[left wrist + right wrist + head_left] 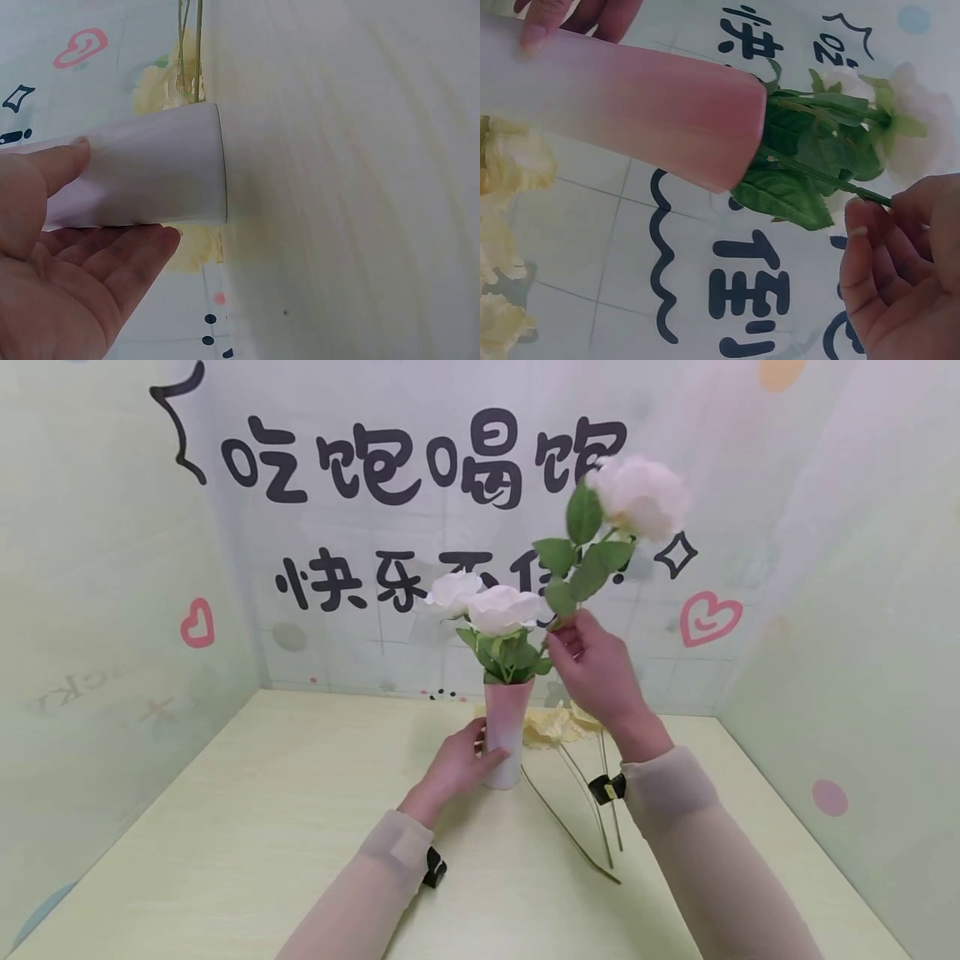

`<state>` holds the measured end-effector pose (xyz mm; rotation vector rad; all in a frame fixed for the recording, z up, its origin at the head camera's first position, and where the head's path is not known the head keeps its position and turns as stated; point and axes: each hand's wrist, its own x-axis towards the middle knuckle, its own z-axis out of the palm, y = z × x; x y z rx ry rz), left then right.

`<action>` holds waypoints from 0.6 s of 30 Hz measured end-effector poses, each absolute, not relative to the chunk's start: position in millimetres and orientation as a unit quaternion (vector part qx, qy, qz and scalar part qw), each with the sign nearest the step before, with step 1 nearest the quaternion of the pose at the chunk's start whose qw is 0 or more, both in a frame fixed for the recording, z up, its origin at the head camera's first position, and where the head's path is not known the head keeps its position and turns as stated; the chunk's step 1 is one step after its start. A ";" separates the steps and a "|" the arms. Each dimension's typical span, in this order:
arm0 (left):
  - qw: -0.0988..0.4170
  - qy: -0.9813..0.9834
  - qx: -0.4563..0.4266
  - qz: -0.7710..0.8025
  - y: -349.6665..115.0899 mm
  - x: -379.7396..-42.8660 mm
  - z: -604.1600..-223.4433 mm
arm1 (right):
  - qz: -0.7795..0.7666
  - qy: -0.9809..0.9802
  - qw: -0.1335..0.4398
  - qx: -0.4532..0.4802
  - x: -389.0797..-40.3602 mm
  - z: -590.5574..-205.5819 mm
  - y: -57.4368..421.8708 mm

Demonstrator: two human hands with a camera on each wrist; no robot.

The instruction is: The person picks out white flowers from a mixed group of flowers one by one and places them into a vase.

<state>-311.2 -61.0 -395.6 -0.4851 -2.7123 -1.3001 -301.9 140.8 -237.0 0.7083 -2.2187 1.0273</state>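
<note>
A vase [510, 718], pink at the top and fading to white, stands upright on the table. My left hand [457, 762] holds it low down, thumb on one side and fingers on the other, as the left wrist view [67, 270] also shows. Two white artificial roses [504, 610] with green leaves stand in its mouth. Above and to the right, my right hand [596, 664] pinches the stem of a pale pink rose [645, 497], which leans right. In the right wrist view this stem [832, 180] runs from the fingertips to the vase's mouth.
Yellow artificial flowers [551, 727] lie on the table behind and right of the vase, their long thin stems [570, 827] pointing toward me. A pale wooden tabletop [300, 827] is enclosed by a printed backdrop [337, 543] with black lettering and by side walls.
</note>
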 end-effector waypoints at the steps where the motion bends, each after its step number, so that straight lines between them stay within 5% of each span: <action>1: 0.048 -0.889 -0.160 -0.427 -61.2 -311.1 -395.7 | 0.379 -0.841 0.284 0.262 -303.0 -239.0 138.8; 18: 0.049 -0.884 -0.161 -0.436 -60.2 -307.3 -393.0 | 0.381 -0.858 0.273 0.209 -311.5 -240.8 135.0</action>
